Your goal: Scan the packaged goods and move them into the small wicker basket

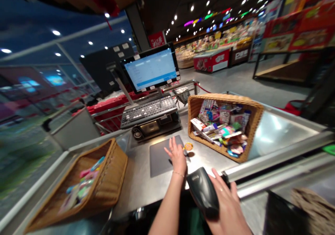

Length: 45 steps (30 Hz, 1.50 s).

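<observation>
My left hand (pixel 176 157) is open, fingers spread, above the right part of a flat grey pad (pixel 158 160) on the metal counter. Just right of its fingers is a small round yellow-and-orange item (pixel 188 146); whether they touch I cannot tell. In the lower middle, my right hand (pixel 225 202) holds a black barcode scanner (pixel 202 189) near the counter's front edge. Some of its fingers stretch forward, while the scanner hides its grip on the handle. A screen (pixel 151 69) and a black keyboard (pixel 149 110) stand beyond the pad.
To the right, a wicker basket (pixel 252 130) contains many small packaged goods. Another wicker basket (pixel 115 172), with colourful items inside, stands at left. A metal rail (pixel 277 158) runs along the right side. Beyond the counter are a shopping cart (pixel 183 92) and a red freezer (pixel 210 60).
</observation>
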Available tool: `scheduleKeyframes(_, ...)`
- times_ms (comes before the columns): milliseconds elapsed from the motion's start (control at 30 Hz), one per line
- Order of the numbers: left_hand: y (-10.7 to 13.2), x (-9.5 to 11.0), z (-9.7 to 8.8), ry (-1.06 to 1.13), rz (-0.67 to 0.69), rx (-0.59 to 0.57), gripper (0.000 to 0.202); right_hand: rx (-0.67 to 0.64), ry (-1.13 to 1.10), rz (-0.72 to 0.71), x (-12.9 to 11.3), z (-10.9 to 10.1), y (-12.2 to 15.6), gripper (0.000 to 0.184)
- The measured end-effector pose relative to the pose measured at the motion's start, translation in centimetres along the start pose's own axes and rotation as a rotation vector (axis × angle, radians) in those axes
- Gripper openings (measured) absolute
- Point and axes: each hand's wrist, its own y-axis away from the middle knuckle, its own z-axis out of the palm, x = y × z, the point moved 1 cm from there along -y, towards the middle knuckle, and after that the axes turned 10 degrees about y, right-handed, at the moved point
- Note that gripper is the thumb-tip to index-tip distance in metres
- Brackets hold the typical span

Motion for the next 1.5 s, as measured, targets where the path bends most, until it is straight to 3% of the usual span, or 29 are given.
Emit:
scheduleKeyframes(133, 0.5, -1.8, -1.8, 0.011, -0.039, 0.122, 0.018, -0.001, -0.043, 0.078, -1.2, -0.5, -0.3, 0.056)
scheduleKeyframes(333, 1.4, -3.6, -4.2, 0.023, -0.096, 0.238, 0.018, -0.070, -0.017, -0.066, -1.8, 0.0, -0.3, 0.060)
scheduleKeyframes(633, 1.4, -4.9, -8.1, 0.029, -0.154, 0.314, 0.021, -0.161, -0.075, -0.115, -3.8, 0.3, -0.7, 0.059)
scheduleKeyframes(767, 1.5, -5.8, -9.0, 0.032, -0.180, 0.335, 0.022, -0.154, -0.082, -0.181, -4.5, 0.5, -0.9, 0.055)
scheduleKeyframes(1067, 2.0, -7.9, -10.5, 0.008, -0.224, 0.388, 0.020, -0.026, -0.114, -0.166, -7.1, -0.1, -1.1, 0.052)
scheduleKeyframes(1367, 2.1, -9.4, -12.3, 0.016, -0.271, 0.430, 0.019, -0.019, -0.051, -0.226, -8.6, 0.0, -1.1, 0.054)
scheduleKeyframes(1500, 2.2, -10.1, -13.2, 0.013, -0.286, 0.447, 0.021, 0.019, -0.064, -0.250, -9.4, -0.1, -1.1, 0.046)
